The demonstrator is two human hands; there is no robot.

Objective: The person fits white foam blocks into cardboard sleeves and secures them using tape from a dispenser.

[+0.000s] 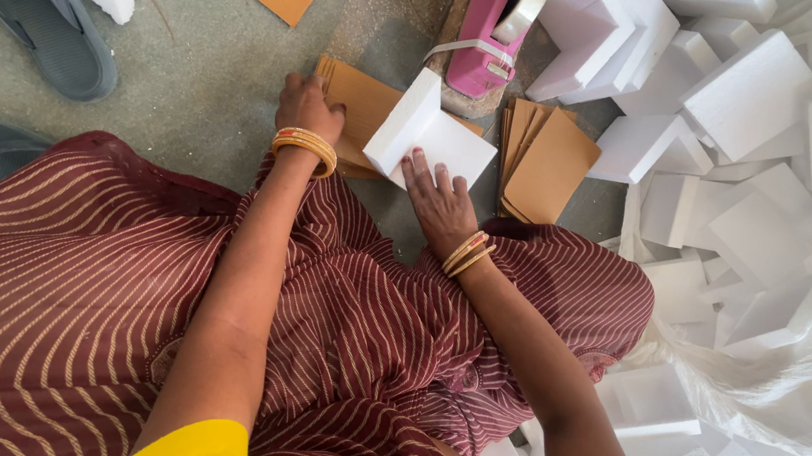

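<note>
- Nearest the camera, at the bottom and left of the frame, a maroon striped cloth (pixel 67 293) covers the person's lap, and both bare forearms reach up from it toward the middle of the frame.
- The right hand (pixel 441 202) lies palm down just below centre, fingers straight and slightly spread, their tips pressing on the near edge of a white foam block (pixel 431 135); they rest on it rather than clamp it.
- The left hand (pixel 306 107), left of centre, curls down onto a stack of brown cardboard sheets (pixel 364 103) under the block; its fingertips are hidden, so I cannot tell whether they pinch a sheet.
- By my judgement the step in hand is seating the block on a cardboard sheet; the next move calls for a steady press from the right hand while the left frees or folds one sheet.
- Right of the block lies a second cardboard stack (pixel 548 168).
- Further up, at top centre, stands a pink tape dispenser (pixel 491 36).
- A heap of foam pieces (pixel 769 125) fills the right side.
- At upper left a grey sandal (pixel 32 3) lies on the floor.
</note>
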